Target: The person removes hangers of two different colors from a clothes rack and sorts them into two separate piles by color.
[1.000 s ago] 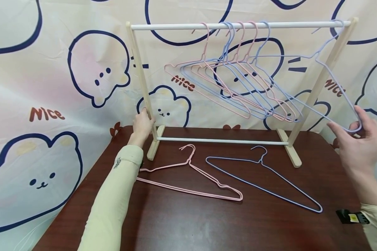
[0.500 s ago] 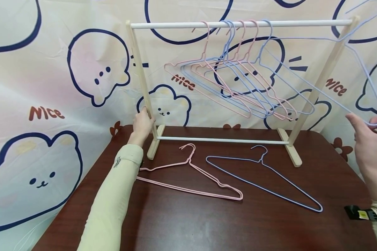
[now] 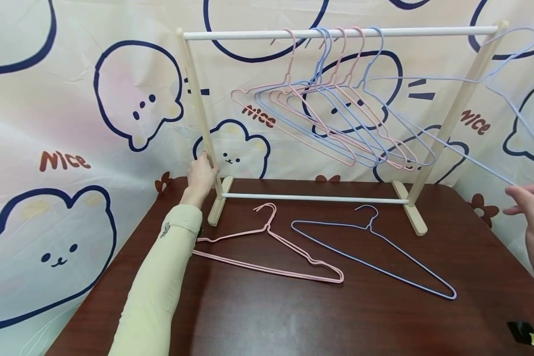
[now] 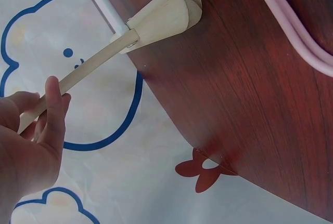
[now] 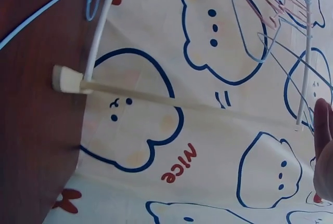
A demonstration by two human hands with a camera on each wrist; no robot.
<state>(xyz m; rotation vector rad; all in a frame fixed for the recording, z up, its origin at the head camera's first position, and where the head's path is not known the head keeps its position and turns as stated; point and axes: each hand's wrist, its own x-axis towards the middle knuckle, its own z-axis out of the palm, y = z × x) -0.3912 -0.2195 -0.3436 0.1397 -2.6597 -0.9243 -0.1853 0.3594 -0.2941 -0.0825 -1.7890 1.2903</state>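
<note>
Head view: right hand (image 3: 531,207) pinches blue hanger (image 3: 507,89) beyond the rack's (image 3: 338,33) right end; left hand (image 3: 201,175) grips its post.

Pale yellow long sleeve (image 3: 153,291), small dark mark near cuff.

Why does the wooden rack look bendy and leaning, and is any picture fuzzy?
In the head view the wide lens bows the rack so its posts splay outward; light is soft and even, with faint shadows under the pink hanger on the table. The right hand is slightly smeared at the frame edge. In the left wrist view the left hand looks soft, too close to the lens.
</note>
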